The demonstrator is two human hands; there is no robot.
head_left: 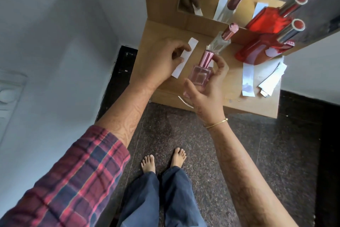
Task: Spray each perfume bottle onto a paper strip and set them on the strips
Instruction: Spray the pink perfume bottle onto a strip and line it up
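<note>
1. The pink perfume bottle (pixel 199 76), capped in rose metal, is held above the wooden table (pixel 239 105); the right hand (pixel 206 87) wraps its fingers (pixel 220 65) around the glass, hiding the bottle's lower corner.
2. The left hand (pixel 163 59) pinches a white paper strip (pixel 185 59) between thumb and fingers, covering part of the strip's left edge.
3. A clear bottle (pixel 220 42) stands just behind, its base partly screened by the pink cap.
4. A red bottle (pixel 261 50) stands on another strip (pixel 248 79); loose strips (pixel 272 81) lie beside it.
5. A mirror (pixel 220 2) repeats the bottles, its top cut off by the frame.
</note>
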